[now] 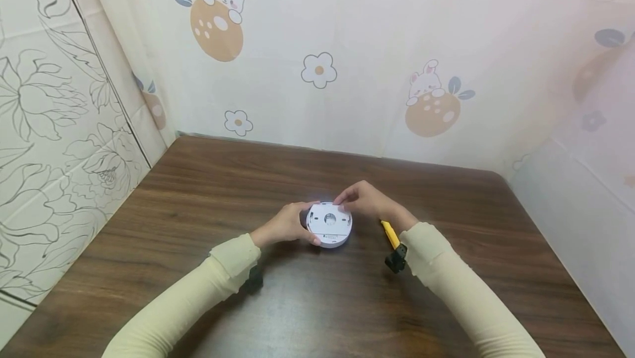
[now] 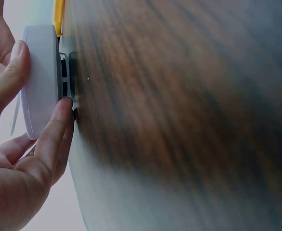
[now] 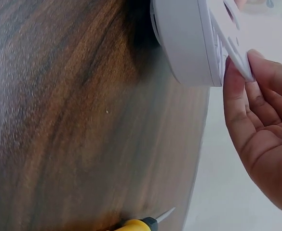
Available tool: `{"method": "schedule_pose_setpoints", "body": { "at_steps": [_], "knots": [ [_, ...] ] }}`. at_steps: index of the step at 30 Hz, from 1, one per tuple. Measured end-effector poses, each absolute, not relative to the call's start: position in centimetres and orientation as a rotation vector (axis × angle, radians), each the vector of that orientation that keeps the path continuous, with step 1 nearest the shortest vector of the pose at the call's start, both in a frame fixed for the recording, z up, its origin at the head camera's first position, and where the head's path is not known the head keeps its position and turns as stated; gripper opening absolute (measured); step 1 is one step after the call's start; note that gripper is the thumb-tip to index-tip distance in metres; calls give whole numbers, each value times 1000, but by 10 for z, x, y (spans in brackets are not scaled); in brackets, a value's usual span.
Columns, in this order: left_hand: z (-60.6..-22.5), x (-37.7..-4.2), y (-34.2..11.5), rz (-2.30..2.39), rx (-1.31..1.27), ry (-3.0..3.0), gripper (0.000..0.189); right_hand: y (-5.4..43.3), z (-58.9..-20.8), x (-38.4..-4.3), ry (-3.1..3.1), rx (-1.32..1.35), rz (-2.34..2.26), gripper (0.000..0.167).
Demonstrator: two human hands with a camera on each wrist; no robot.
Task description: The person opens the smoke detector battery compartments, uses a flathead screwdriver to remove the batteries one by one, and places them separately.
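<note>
A round white smoke detector point(image 1: 335, 244) is held face down just above the table, its white mounting plate point(image 1: 322, 226) uppermost. My left hand point(image 1: 286, 224) grips the body from the left, thumb and fingers spread around its rim. In the left wrist view the vented part point(image 2: 64, 77) of the detector faces the table, with fingertips under it. My right hand point(image 1: 369, 201) pinches the plate's far right edge between thumb and fingers. The right wrist view shows this plate point(image 3: 238, 60) tilted up, with a gap between it and the body point(image 3: 186, 43) on that side.
A screwdriver with a yellow handle point(image 1: 391, 234) lies on the brown wooden table point(image 1: 307, 303), beneath my right forearm. Its metal tip point(image 3: 167, 213) points toward the far side. Behind the table hangs a patterned curtain point(image 1: 367, 110); another patterned panel point(image 1: 54, 121) stands at the left.
</note>
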State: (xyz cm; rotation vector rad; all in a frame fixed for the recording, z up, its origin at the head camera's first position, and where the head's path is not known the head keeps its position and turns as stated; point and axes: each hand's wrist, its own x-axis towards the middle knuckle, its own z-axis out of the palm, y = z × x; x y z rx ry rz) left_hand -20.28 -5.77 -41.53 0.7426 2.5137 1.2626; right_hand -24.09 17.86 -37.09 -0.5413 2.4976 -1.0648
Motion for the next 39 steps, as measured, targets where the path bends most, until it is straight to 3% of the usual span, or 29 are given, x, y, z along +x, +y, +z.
{"method": "schedule_pose_setpoints", "body": {
  "at_steps": [14, 21, 39],
  "knots": [
    [-419, -203, -59, 1306, 767, 2515, 81, 180, -369, -243, 2444, -390, -1169, 15],
    [-416, -202, -59, 1289, 690, 2514, 89, 185, -364, -250, 2457, -225, -1211, 15],
    [-413, -200, -58, 1286, 655, 2497, 92, 206, -365, -275, 2371, -101, -1369, 24]
  ]
}}
